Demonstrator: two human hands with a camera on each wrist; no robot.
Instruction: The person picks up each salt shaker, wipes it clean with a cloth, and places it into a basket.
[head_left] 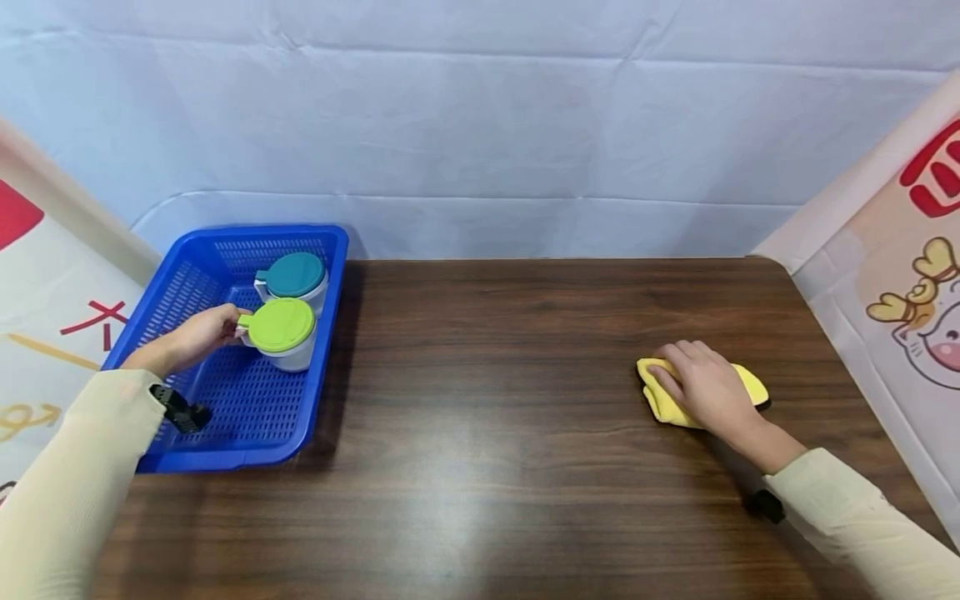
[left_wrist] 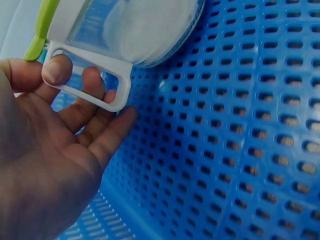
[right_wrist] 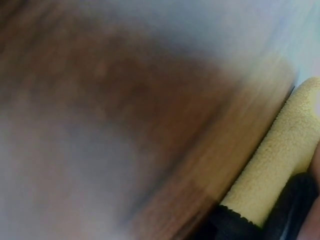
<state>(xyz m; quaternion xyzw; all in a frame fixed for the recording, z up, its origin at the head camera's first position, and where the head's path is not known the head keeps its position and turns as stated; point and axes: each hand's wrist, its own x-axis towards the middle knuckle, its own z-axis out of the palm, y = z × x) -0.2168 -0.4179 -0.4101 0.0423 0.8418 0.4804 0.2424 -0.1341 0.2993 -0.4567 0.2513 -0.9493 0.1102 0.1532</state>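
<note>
My left hand (head_left: 201,335) is inside the blue basket, its thumb and fingers hooked through the white handle (left_wrist: 122,95) of a seasoning jar with a lime-green lid (head_left: 282,325). The jar has a clear body and appears upright in the basket. Just behind it is a similar jar with a teal lid (head_left: 296,275). Over on the right side of the table, my right hand (head_left: 705,385) grips a folded yellow cloth (head_left: 663,402) with a dark edge, pressing it on the wood. Its fingertips are partly hidden. The right wrist view is blurred, showing the cloth at its lower right.
The blue perforated basket (head_left: 273,457) stands at the left on a dark brown wooden table (head_left: 480,400). A pale cloth wall (head_left: 465,142) rises along the back edge. Printed sheets flank both sides, the right one (head_left: 877,275) running beside the table edge.
</note>
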